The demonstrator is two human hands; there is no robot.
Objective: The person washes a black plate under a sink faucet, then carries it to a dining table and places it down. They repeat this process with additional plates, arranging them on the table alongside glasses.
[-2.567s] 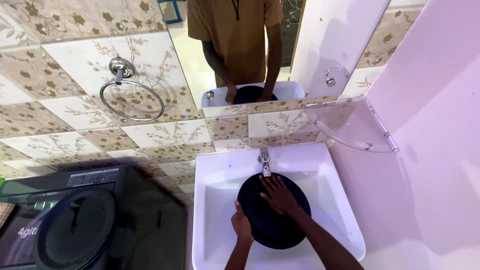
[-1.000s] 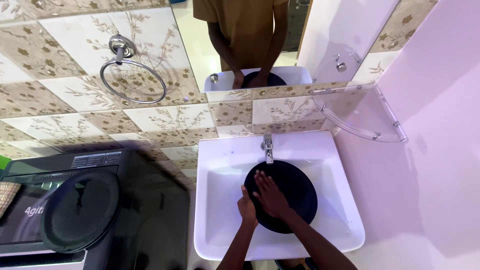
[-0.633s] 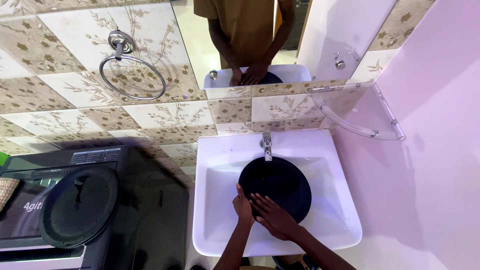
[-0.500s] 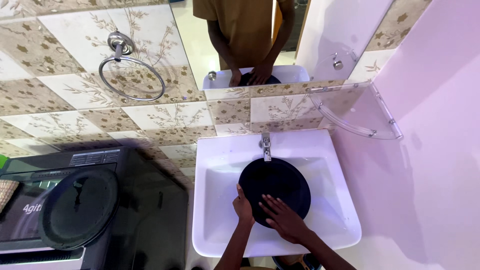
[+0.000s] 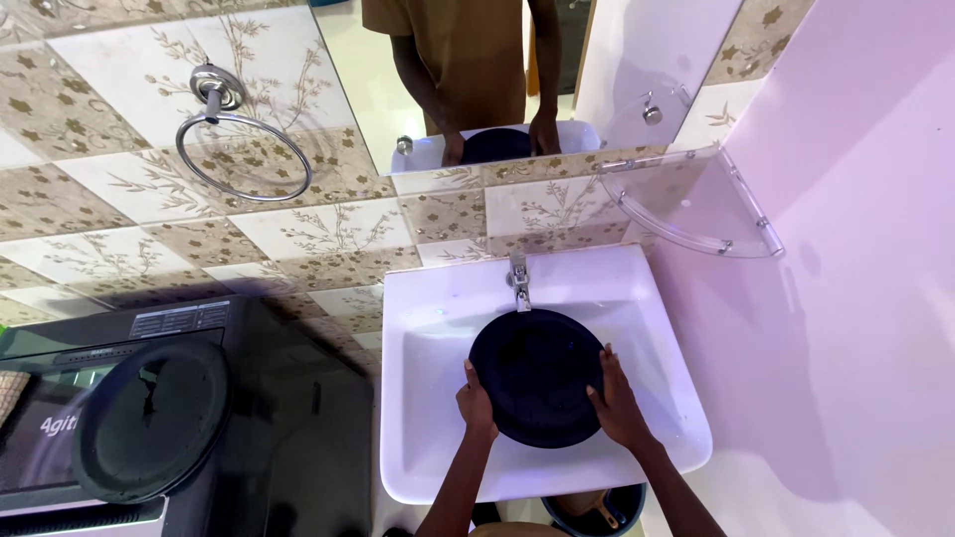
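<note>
A round black plate (image 5: 535,373) lies flat in the white wall-mounted sink (image 5: 428,418), just below the chrome tap (image 5: 518,277). My left hand (image 5: 476,400) grips the plate's left rim. My right hand (image 5: 617,403) grips its right rim, fingers spread along the edge. Both hands hold the plate over the basin.
A mirror (image 5: 477,70) above the sink reflects my torso and the plate. A clear glass corner shelf (image 5: 696,204) juts out at the right. A chrome towel ring (image 5: 244,154) hangs on the tiled wall. A black top-loading washing machine (image 5: 149,418) stands at the left. A bucket (image 5: 592,507) sits under the sink.
My right hand has slid off the plate's face to its right rim. The left hand stays on the left rim.
</note>
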